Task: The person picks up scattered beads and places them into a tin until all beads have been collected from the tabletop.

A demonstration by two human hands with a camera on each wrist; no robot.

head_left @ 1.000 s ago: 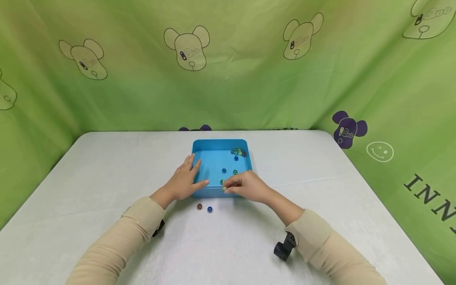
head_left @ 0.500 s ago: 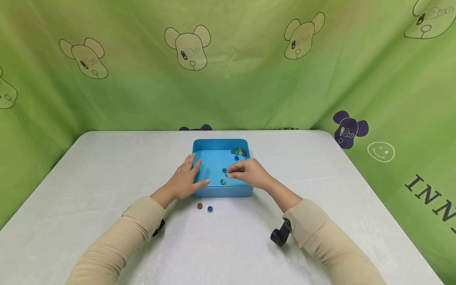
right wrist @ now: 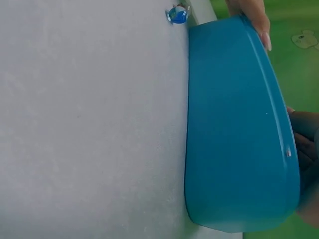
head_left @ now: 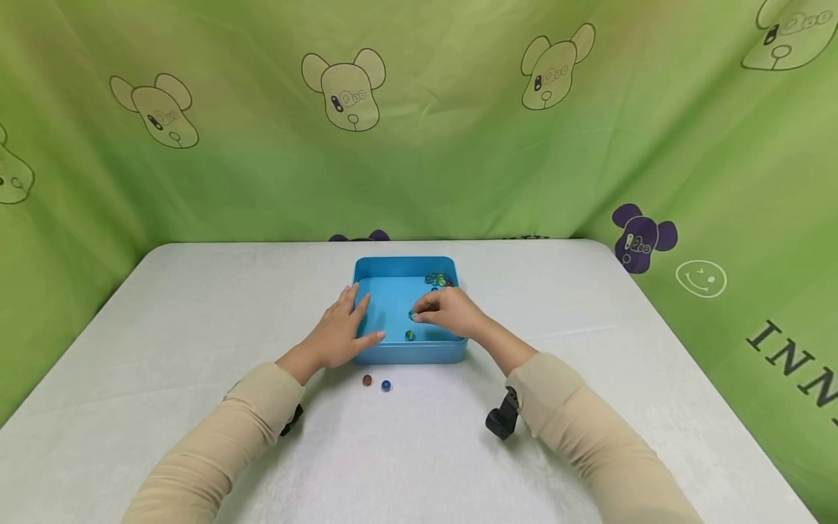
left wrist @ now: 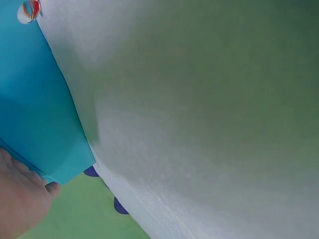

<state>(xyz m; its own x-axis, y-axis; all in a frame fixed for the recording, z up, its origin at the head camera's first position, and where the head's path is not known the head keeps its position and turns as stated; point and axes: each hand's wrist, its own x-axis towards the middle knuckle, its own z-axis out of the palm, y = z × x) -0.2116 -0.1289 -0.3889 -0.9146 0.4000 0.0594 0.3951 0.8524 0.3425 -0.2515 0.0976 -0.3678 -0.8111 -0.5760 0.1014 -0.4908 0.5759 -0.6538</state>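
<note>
A blue square box (head_left: 411, 354) stands on the table. My left hand (head_left: 334, 336) rests over its left near corner, fingers spread along the left rim and thumb reaching over the front one. Inside the box, my right hand (head_left: 455, 311) pinches a small glass marble (head_left: 413, 316) between thumb and fingertips. A green-yellow marble (head_left: 409, 335) lies near the front wall, and several marbles (head_left: 439, 279) cluster in the far right corner. In the right wrist view the box wall (right wrist: 234, 124) hides most of the right hand and the marble.
A brown marble (head_left: 366, 380) and a blue marble (head_left: 386, 386) lie on the white table (head_left: 406, 458) in front of the box. A green printed cloth (head_left: 419, 175) hangs behind and at both sides.
My right hand has moved from the front rim into the box, away from me, then slightly left, with a marble in its fingertips. The left hand and the box have stayed in place.
</note>
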